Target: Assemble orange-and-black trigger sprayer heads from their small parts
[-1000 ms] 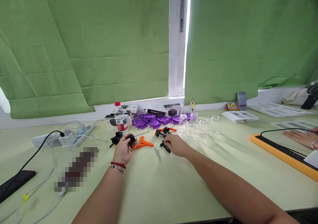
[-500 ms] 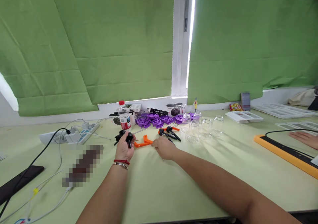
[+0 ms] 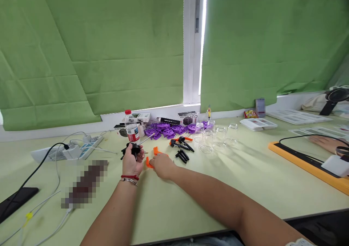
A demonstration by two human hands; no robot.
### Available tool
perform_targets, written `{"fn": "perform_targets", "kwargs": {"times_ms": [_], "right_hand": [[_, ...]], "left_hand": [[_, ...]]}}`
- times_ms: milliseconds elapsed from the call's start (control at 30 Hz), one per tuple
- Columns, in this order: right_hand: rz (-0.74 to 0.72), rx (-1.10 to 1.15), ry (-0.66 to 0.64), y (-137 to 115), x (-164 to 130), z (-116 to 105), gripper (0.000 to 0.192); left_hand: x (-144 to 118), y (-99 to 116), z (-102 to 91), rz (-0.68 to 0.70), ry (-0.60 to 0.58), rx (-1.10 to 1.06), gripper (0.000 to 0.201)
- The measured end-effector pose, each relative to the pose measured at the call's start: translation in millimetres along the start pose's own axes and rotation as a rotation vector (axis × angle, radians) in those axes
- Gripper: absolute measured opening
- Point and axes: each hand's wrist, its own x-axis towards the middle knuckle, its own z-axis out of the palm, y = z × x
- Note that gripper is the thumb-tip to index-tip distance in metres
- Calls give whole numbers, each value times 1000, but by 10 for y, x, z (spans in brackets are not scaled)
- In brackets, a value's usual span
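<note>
My left hand (image 3: 131, 162) holds a black plastic knob-like part (image 3: 132, 149) just above the pale green table (image 3: 191, 198). A red band and a metal bangle circle that wrist. My right hand (image 3: 163, 165) lies flat on the table over an orange plastic bracket (image 3: 152, 158), whose ends show at the fingers; whether it grips the bracket I cannot tell. Just right of that hand lie several small black pieces (image 3: 181, 155), and further back more black and orange parts (image 3: 181, 143).
Purple plastic parts (image 3: 166, 129), small boxes and a red-capped bottle (image 3: 132, 129) line the sill. Clear glass jars (image 3: 215, 137) stand to the right. A power strip with cables (image 3: 71, 149) and a dark phone (image 3: 16, 199) lie left. Another person's hand (image 3: 324, 142) rests by an orange-edged mat (image 3: 305, 164).
My right hand has moved left from the black pieces onto the orange bracket, close to my left hand. The left hand keeps its black part.
</note>
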Motion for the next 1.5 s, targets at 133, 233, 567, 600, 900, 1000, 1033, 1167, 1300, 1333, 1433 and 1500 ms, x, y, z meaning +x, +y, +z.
{"fn": "perform_targets", "kwargs": {"times_ms": [133,233,567,600,900,1000,1033,1167,1300,1333,1433,1500], "right_hand": [[29,194,-54,-5,-256,-174,23],[153,698,113,268,-604,-374,22],[374,1976,497,971,-1198,-361,32],[363,1984,493,963,-1204,-356,31],[311,2107,400,909,-1286,-417,26],[328,2130,384,857,-1295,-452,22],[338,2132,365,833,-1294,-466,21],[393,2085,330,709,-1279,-471,22],[462,1921,382,596,-1267,-333,31],[459,1873,403,578,-1267,-287,33],[432,1755,439,547,-1271,-173,40],[416,1702,413,545,-1275,-128,43]], "left_hand": [[-49,-23,29,74,-135,103,18],[-104,-59,55,70,-238,153,27],[-578,-191,347,-130,-616,373,30],[-612,-192,385,-135,-624,373,29],[-763,-97,629,-190,-540,388,27],[-812,-77,628,-229,-526,378,26],[-826,-80,621,-234,-525,369,26],[-859,-162,600,-246,-518,337,28],[-860,-330,558,-193,-559,387,36],[-854,-375,536,-147,-584,418,38],[-833,-482,451,-17,-653,560,40],[-825,-516,403,13,-690,650,39]]}}
